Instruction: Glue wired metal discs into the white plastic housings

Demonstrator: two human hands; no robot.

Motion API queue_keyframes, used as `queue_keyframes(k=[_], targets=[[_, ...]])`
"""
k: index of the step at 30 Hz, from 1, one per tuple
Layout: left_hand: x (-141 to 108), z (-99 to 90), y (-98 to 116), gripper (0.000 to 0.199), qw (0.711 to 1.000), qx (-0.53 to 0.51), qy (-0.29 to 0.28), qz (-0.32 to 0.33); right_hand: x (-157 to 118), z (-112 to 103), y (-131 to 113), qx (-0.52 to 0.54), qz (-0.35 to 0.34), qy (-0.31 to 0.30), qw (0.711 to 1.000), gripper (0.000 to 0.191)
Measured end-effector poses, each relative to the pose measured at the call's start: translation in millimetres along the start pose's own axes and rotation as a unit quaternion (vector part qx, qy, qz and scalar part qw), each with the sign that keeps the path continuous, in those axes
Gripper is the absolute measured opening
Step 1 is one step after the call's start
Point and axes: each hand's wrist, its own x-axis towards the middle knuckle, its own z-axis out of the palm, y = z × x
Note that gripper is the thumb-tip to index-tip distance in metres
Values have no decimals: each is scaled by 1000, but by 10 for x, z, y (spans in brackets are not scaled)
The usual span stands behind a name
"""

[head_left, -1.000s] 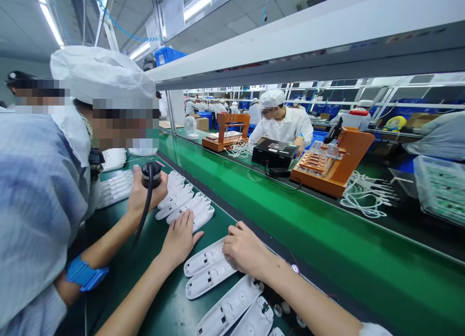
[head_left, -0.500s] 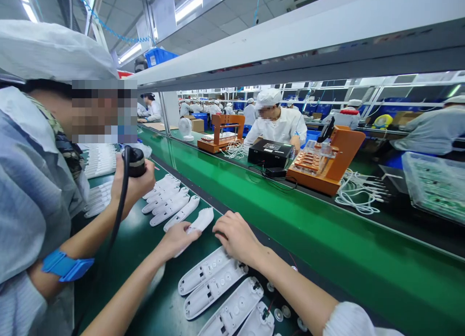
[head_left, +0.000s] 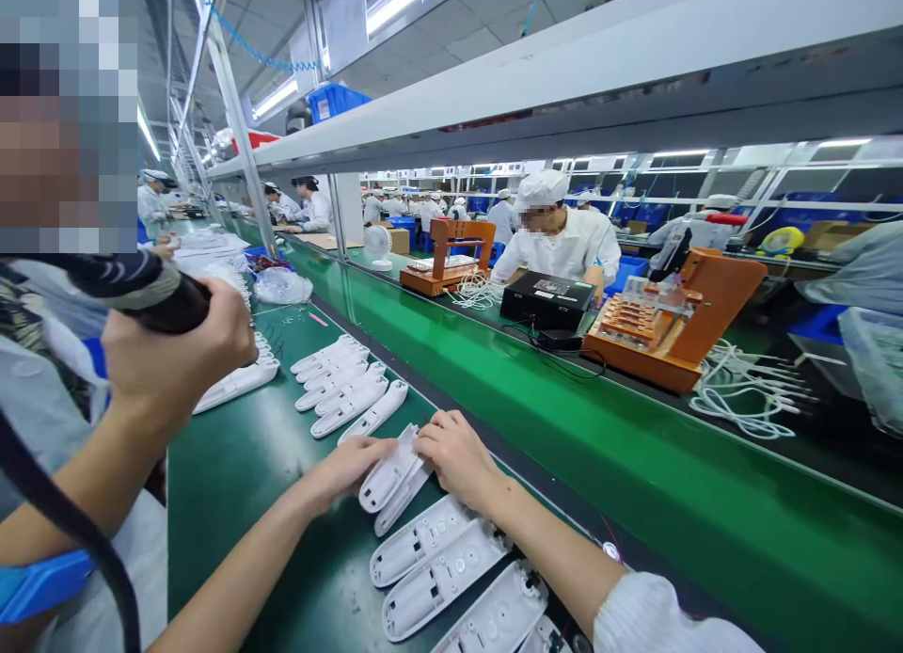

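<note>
Head view: our left hand (head_left: 347,467) grips a shell (head_left: 385,480); our right hand (head_left: 462,460) pinches its end. We should squeeze softly.

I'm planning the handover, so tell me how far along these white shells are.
Apparently done: the row of white shells lined up beyond the hands. In hand: two shell pieces, one partly over the other, with the left hand and right hand at them. Apparently left: the open shells lying hollow side up nearby; some are cut off, so I can't give a total.
</note>
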Motion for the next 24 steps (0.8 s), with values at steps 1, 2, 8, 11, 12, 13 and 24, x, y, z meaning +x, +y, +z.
queue_keyframes(k=[1,2,8,11,12,13,24], targets=[[39,-55,-13,45,998,38,41,12,8,1,8,-5,2,-13,1000,12],[84,-117,-30,41,993,79,84,26,19,-8,15,-8,7,-24,1000,10],[343,-287,-242,61,913,300,262,83,115,-172,29,-1,11,-79,997,5],[395,-218,-345,62,890,370,245,108,130,-228,45,6,-5,-102,995,3],[402,-200,-365,58,884,388,237,114,131,-235,51,7,-7,-107,994,4],[407,-189,-375,53,878,404,229,119,133,-239,55,7,-8,-109,994,5],[448,-166,-254,66,833,491,232,108,172,-197,-60,10,-39,-127,991,5]])
